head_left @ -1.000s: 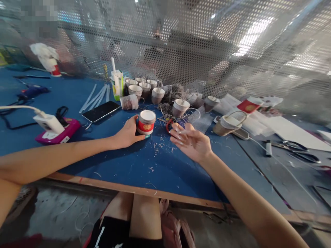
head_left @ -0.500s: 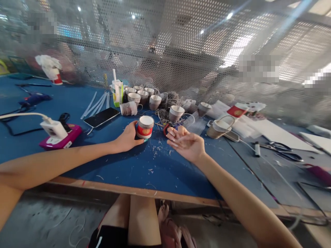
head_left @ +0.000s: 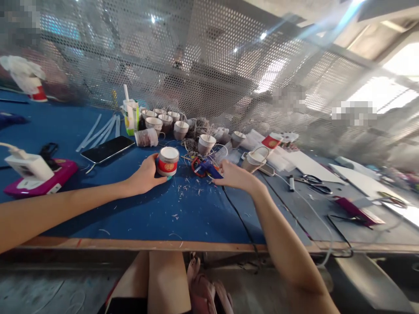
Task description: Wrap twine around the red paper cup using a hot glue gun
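Spreading from cup (head_left: 168, 163) to wooden edge (head_left: 131, 244), tabletop (head_left: 144, 218) lies mostly open.

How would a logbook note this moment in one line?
left hand: around red-banded cup; right hand: on blue corded tool; behind: grey cups

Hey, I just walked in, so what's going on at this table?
A person sits at the blue table, using both hands. The left hand holds a red-banded cup upright from the side. The right hand has its fingers on a blue tool with a dark cord; how firmly it grips isn't clear. The tool and cup are apart. Behind them stand several grey cups, and a phone lies to the left.
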A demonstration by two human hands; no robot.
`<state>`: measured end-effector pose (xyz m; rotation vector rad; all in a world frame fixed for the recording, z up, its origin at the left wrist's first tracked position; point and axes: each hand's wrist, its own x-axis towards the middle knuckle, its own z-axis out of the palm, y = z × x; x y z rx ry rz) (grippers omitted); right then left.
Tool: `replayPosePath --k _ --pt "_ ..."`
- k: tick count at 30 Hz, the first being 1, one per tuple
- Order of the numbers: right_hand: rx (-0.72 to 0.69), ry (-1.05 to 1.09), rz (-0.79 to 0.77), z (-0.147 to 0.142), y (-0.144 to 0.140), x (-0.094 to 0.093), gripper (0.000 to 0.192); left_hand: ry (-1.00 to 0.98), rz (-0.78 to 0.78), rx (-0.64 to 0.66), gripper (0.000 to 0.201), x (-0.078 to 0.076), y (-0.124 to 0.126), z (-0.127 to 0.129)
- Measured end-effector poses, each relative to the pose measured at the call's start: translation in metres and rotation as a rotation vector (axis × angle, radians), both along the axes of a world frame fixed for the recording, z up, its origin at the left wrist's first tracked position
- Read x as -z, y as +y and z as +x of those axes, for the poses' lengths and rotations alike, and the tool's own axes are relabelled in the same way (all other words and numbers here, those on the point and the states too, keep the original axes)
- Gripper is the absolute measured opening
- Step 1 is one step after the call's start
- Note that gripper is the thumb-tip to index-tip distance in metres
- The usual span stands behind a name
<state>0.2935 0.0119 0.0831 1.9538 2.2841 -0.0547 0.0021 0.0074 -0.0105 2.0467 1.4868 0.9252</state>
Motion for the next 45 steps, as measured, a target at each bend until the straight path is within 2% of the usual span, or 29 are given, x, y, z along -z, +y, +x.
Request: replayPosePath --k 5,9,13,17,20,23,27,30,34,37,40,43,45 --pt "0.005 -0.055 0.035 -0.019 -0.003 0.013 0.037 -0.077 -0.03 0.025 0.086 0.001 0.005 0.001" --pt "-0.018 -0.049 0.064 -0.021 -0.004 0.01 0.034 -0.094 -0.027 0.043 0.086 0.002 0.011 0.0" --pt "-0.023 -0.013 0.125 -0.025 -0.009 0.002 0.033 -0.059 0.007 0.122 0.078 0.003 0.013 -0.002" --pt "0.073 0.007 0.299 -0.032 -0.019 -0.004 0.038 -0.03 0.006 0.156 0.078 0.004 0.012 -0.001" --pt "0.182 -0.023 0.484 -0.033 -0.023 -0.005 0.043 -0.027 -0.02 0.09 0.083 0.004 0.011 0.001" --pt "0.241 -0.064 0.549 -0.026 -0.018 -0.002 0.041 -0.055 -0.02 0.033 0.084 0.005 0.01 0.001" --pt "0.256 -0.097 0.49 -0.015 0.0 0.007 0.041 -0.101 0.003 0.001 0.087 0.008 0.011 0.0" --pt "0.255 -0.138 0.391 -0.011 0.011 0.014 0.042 -0.136 0.012 -0.019 0.092 0.009 0.012 -0.001" --pt "0.276 -0.153 0.31 -0.009 0.013 0.015 0.047 -0.202 -0.007 -0.071 0.095 0.007 0.013 -0.001" --pt "0.328 -0.142 0.33 -0.009 0.002 0.004 0.054 -0.247 -0.049 -0.102 0.092 0.005 0.014 0.0" --pt "0.296 -0.146 0.325 -0.009 -0.016 -0.012 0.047 -0.285 -0.016 -0.132 0.088 0.005 0.016 0.0" --pt "0.181 -0.087 0.169 -0.009 -0.031 -0.028 0.036 -0.299 0.025 -0.148 0.083 0.007 0.02 -0.001" --pt "0.021 0.044 -0.029 -0.015 -0.035 -0.04 0.027 -0.3 0.046 -0.155 0.081 0.009 0.023 -0.003"
